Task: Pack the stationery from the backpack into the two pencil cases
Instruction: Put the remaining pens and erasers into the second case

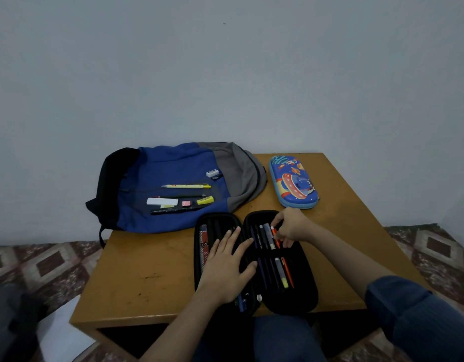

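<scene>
The backpack [173, 173] is royal blue in the middle, grey at one end and black at the other. On it show a pale yellow pen [185, 186], a neon yellow highlighter [205, 200] and a white eraser [161, 201]. The open pencil case [290, 301] is black, with an orange pen [289, 273] in it. The closed pencil case [293, 182] is blue with a cartoon space print in orange, red and white, edged light blue. The bench [147, 270] is ochre. The floor [50, 259] has maroon-and-cream diamond tiles.

On the tabletop [147, 278]: open black pencil case [298, 296] beneath the left grip [225, 262], backpack [173, 168] beyond it, blue pencil case [293, 181] beyond the right grip [290, 226].
</scene>
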